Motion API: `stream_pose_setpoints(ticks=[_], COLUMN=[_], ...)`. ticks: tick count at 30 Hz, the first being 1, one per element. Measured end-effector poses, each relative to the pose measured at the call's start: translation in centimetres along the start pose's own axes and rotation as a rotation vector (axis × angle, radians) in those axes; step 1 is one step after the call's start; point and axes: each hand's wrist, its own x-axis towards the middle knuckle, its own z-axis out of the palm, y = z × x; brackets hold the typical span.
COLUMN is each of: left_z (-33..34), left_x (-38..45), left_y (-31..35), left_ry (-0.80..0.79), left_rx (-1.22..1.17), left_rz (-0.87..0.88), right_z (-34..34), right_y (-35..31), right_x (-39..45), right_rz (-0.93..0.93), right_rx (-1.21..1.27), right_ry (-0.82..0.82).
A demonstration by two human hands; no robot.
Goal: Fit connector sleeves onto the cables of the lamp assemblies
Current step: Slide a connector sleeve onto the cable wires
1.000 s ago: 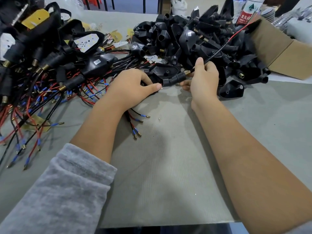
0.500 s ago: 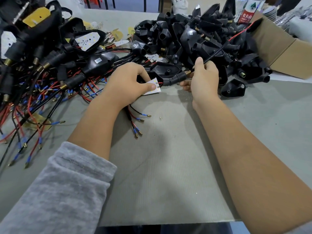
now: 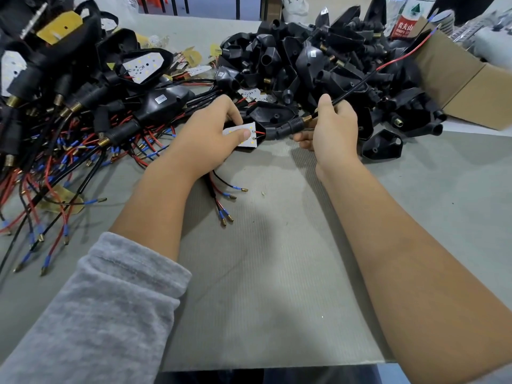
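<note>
Grey ribbed matting covers the surface [image 3: 277, 273], with finished, wired lamp assemblies [image 3: 69, 106] heaped at the far left and a pile of empty black housings [image 3: 318, 59] spilling from a cardboard box [image 3: 465, 87] at the far right. Between the two heaps, the left hand [image 3: 205, 137] holds a small white LED board [image 3: 243, 134], its thumb pressed flat on the board's face and the fingers curled underneath. Short red and black leads run from the board into a black connector sleeve [image 3: 285, 128], which ends in a brass threaded tip. The right hand [image 3: 332, 131] has its grip closed on the black cable [image 3: 349, 92] just past that tip, and the cable runs up over the pile toward the box.

The sleeve looks nearly home against the board. To seat it well, I would keep the board steady with the thumb and draw the cable straight along the sleeve's axis, not at an angle, so the solder joints take no sideways strain. Pulling gently matters, since the thin leads could kink or tear at the board.
</note>
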Motion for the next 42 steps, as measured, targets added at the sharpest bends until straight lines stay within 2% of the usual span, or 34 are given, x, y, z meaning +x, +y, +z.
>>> stream_pose_setpoints(ticks=[7, 12, 16, 21, 24, 30, 38, 42], left_z=[0.4, 0.5, 0.1, 0.6, 0.9, 1.4, 1.9, 1.6], left_x=[0.2, 0.2, 0.3, 0.4, 0.3, 0.1, 0.0, 0.3], left_y=[-0.6, 0.0, 1.0, 1.5, 1.6, 2.0, 2.8, 2.7], left_ry=[0.094, 0.117, 0.26, 0.291, 0.305, 0.265, 0.095, 0.142], left_rx=[-0.037, 0.007, -0.279, -0.572, -0.688, -0.725, -0.8, -0.942], left_rz=[-0.031, 0.015, -0.04, -0.074, -0.082, -0.021, -0.002, -0.12], right_z=[-0.2, 0.0, 0.5, 1.2, 1.1, 1.3, 1.8, 1.5], right_y=[-0.3, -0.3, -0.7, -0.4, -0.6, -0.5, -0.2, -0.3], right_x=[-0.1, -0.5, -0.7, -1.8, -2.0, -2.1, -1.5, -1.7], right_rz=[0.024, 0.0, 0.127, 0.159, 0.169, 0.147, 0.13, 0.116], right_rx=[0.043, 0.113, 0.466, 0.385, 0.414, 0.462, 0.428, 0.468], right_ry=[-0.033, -0.188, -0.278, -0.444, -0.486, -0.466, -0.239, -0.32])
